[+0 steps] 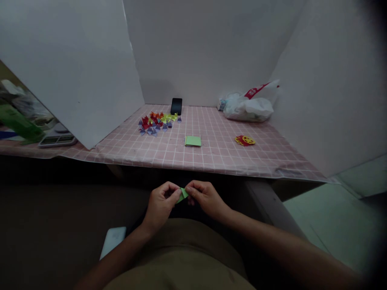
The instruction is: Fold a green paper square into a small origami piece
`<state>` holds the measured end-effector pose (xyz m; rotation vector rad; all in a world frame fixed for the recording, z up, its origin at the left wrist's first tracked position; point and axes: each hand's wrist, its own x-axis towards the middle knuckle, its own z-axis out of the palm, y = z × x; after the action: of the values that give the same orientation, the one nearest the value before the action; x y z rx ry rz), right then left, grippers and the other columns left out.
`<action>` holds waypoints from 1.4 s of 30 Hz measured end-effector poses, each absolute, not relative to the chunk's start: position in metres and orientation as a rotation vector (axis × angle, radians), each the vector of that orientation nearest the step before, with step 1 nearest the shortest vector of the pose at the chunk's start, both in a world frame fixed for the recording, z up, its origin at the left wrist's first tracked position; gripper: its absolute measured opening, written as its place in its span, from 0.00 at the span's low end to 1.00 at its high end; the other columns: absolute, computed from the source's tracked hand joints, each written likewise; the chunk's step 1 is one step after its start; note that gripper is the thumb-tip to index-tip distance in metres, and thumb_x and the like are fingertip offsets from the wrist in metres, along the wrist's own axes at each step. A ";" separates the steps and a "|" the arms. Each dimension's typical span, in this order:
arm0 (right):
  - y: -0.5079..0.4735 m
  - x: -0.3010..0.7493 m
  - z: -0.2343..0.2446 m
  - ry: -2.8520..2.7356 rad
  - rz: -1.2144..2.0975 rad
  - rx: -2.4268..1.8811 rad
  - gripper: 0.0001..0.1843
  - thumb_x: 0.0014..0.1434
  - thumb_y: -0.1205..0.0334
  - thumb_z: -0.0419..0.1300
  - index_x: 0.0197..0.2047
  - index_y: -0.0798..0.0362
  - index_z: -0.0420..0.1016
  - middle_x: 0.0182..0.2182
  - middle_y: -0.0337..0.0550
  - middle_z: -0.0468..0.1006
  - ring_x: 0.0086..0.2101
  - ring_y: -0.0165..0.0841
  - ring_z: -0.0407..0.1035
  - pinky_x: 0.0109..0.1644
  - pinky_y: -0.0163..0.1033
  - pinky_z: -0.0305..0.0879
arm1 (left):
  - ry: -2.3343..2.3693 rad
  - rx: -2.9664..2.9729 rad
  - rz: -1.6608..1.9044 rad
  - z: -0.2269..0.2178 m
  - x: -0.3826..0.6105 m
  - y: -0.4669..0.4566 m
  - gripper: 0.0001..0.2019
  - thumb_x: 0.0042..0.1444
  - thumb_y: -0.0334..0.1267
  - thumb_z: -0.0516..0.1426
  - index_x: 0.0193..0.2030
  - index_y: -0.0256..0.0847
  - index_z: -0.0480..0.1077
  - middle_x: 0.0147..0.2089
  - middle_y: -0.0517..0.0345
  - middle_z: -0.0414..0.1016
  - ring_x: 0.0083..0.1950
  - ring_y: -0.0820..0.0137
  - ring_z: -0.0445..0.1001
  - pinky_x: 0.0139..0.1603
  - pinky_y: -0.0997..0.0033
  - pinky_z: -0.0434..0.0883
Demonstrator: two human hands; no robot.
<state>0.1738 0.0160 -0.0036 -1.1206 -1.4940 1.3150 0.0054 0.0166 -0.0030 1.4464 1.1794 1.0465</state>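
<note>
My left hand (161, 203) and my right hand (204, 197) meet over my lap, below the table's front edge. Both pinch a small folded piece of green paper (182, 194) between their fingertips. On the pink checked tablecloth (211, 155) lies a small stack of green paper squares (192, 141), straight ahead of my hands. Further back on the left sits a cluster of several small folded paper pieces (157, 122) in red, orange, yellow and purple.
A black phone (176, 106) leans against the back white board. A white plastic bag (249, 106) lies at the back right, a red and yellow paper cutout (244, 140) in front of it. White boards wall the table. A calculator (57, 140) lies far left; a white object (113, 238) rests by my left forearm.
</note>
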 end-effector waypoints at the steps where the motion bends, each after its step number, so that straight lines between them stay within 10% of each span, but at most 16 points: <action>1: 0.016 0.174 -0.004 -1.499 1.307 -1.122 0.12 0.60 0.58 0.57 0.28 0.56 0.73 0.20 0.36 0.70 0.21 0.27 0.63 0.27 0.33 0.59 | 1.172 1.441 1.045 -0.003 0.005 0.017 0.08 0.54 0.40 0.59 0.28 0.37 0.71 0.24 0.63 0.68 0.25 0.76 0.63 0.26 0.76 0.62; 29: 0.021 0.180 -0.001 -1.557 1.385 -1.044 0.12 0.58 0.58 0.61 0.27 0.56 0.74 0.19 0.35 0.69 0.23 0.26 0.63 0.30 0.33 0.59 | 1.118 1.429 1.005 -0.004 0.004 0.017 0.08 0.55 0.40 0.58 0.30 0.37 0.71 0.25 0.62 0.68 0.25 0.75 0.64 0.26 0.77 0.62; 42: 0.013 0.177 0.000 -1.718 1.131 -0.973 0.10 0.57 0.69 0.60 0.43 0.52 0.72 0.36 0.40 0.75 0.35 0.31 0.69 0.40 0.37 0.65 | 1.150 1.282 1.063 -0.004 0.003 0.020 0.08 0.53 0.41 0.59 0.30 0.37 0.70 0.25 0.63 0.68 0.23 0.77 0.63 0.23 0.78 0.62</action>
<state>0.1774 0.0133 -0.0003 -0.9730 -1.7182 1.1307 0.0026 0.0200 -0.0038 1.2822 1.1502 1.0629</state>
